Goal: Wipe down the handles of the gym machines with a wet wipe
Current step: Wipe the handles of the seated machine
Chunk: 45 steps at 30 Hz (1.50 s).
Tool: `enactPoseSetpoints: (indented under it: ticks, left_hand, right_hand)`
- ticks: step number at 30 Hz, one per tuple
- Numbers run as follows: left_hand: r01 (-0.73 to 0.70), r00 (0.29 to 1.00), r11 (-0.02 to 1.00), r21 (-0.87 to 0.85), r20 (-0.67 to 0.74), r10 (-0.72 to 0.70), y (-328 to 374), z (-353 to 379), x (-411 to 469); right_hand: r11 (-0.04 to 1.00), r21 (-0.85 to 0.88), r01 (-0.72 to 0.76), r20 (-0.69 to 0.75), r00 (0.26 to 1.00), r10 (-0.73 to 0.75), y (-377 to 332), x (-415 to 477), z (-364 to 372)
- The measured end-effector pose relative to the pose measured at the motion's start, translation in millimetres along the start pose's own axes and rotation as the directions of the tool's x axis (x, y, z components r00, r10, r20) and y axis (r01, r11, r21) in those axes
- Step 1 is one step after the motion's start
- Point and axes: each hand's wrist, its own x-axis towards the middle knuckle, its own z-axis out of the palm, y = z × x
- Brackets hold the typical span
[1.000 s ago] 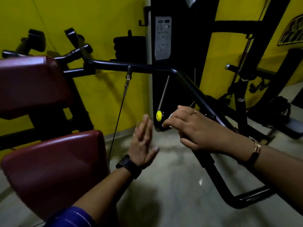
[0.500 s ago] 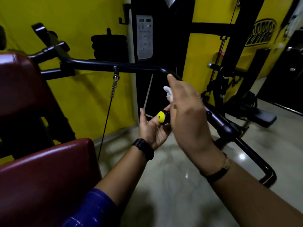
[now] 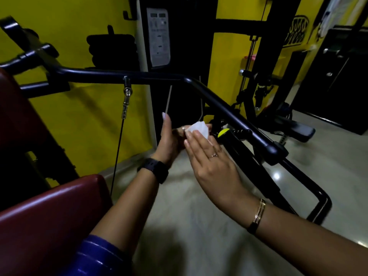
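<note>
Wipe, one, white, thin, crumpled, sandwiched between two hands just beside one round yellow knob, below one bent black tubular handle bar. Left hand curled beneath it, one digit upright; right hand flat on top, fingers straight. Two glossy maroon pads at left; one thin cable.

The wet wipe is a small white crumpled wad held between the hands. The left hand grips it from the left, and the right hand lays straight fingers over its near side. Just beyond it runs the machine's black handle bar, level at far left, then sloping down to a thicker grip at right.
</note>
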Motion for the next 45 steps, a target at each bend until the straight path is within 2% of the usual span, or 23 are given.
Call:
enactPoseSetpoints:
  ticks: [2, 3, 6, 7, 10, 12, 16, 19, 22, 24, 28, 31, 34, 37, 41, 45]
  left_hand:
    - [-0.051, 0.998, 0.970, 0.239, 0.038, 0.043, 8.7, -6.8, 3.0]
    - [-0.076, 0.997, 0.949, 0.305, 0.051, 0.064, 12.4, -9.2, 4.1]
    - [-0.073, 0.996, 0.918, 0.389, 0.073, 0.048, 18.8, -12.7, 6.7]
    - [-0.036, 0.997, 0.935, 0.353, 0.077, 0.010, 20.2, -11.8, 7.6]
    - [0.013, 0.988, 0.958, 0.287, 0.146, -0.057, 21.6, -12.2, 8.9]
    - [0.006, 0.987, 0.966, 0.257, 0.153, -0.047, 17.7, -14.4, 9.1]
    - [0.012, 0.990, 0.985, 0.174, 0.139, -0.037, 6.6, -12.5, 9.1]
    - [0.017, 0.993, 0.998, 0.057, 0.118, -0.024, -1.6, -11.0, 9.4]
    - [-0.002, 0.997, 0.996, 0.085, 0.078, -0.005, -5.3, -11.0, 9.7]
    - [0.014, 0.998, 0.995, 0.102, 0.052, -0.020, -5.6, -9.4, 10.2]
    - [-0.020, 1.000, 0.992, 0.125, 0.011, 0.019, -5.8, -8.8, 10.9]
    - [-0.001, 1.000, 0.996, 0.091, -0.014, 0.002, -8.2, -7.6, 11.0]
    - [0.030, 1.000, 0.999, -0.011, -0.003, -0.030, -12.8, -6.8, 11.6]
    - [0.020, 1.000, 0.999, -0.030, -0.017, -0.020, -16.3, -8.6, 12.4]
    - [0.004, 1.000, 0.998, 0.069, 0.026, -0.005, -14.9, -9.7, 12.9]
    - [-0.004, 0.999, 0.998, 0.064, 0.034, 0.001, -15.3, -9.7, 14.0]
  right_hand:
    - [0.999, -0.030, -0.018, -0.024, 1.000, 0.018, -0.8, -7.4, -1.1]
    - [0.998, -0.041, -0.042, -0.051, 0.998, 0.040, -3.1, -8.2, 0.5]
    - [0.997, -0.019, -0.073, -0.103, 0.992, 0.071, -10.2, 4.0, 4.3]
    - [0.998, -0.024, -0.064, -0.112, 0.992, 0.061, -11.1, 7.6, 10.4]
    - [0.997, -0.070, 0.043, -0.020, 0.999, -0.045, -10.7, 7.5, 15.6]
    - [0.994, -0.090, 0.062, -0.057, 0.996, -0.068, -7.1, -4.3, 17.3]
    - [0.999, -0.018, 0.039, -0.274, 0.961, -0.042, -2.8, -13.4, 16.5]
    - [1.000, -0.021, -0.013, -0.285, 0.959, 0.006, -7.6, 6.3, 19.0]
    - [1.000, -0.028, -0.001, -0.234, 0.972, -0.005, -14.0, 19.5, 23.9]
    - [0.996, -0.061, 0.064, -0.213, 0.974, -0.076, -10.4, 14.8, 25.8]
    - [0.986, -0.078, 0.149, -0.256, 0.953, -0.164, 5.9, -11.2, 26.6]
    - [0.993, -0.011, 0.117, -0.323, 0.940, -0.114, 2.1, -14.5, 23.0]
    - [0.996, 0.087, 0.023, -0.365, 0.931, 0.010, -4.7, 0.4, 17.7]
    - [0.996, 0.093, 0.006, -0.296, 0.955, 0.022, -7.6, 17.7, 16.4]
    - [0.986, -0.034, 0.165, -0.123, 0.978, -0.168, -2.6, 22.4, 14.2]
    - [0.975, -0.050, 0.215, -0.146, 0.965, -0.220, 8.9, 1.2, 8.2]
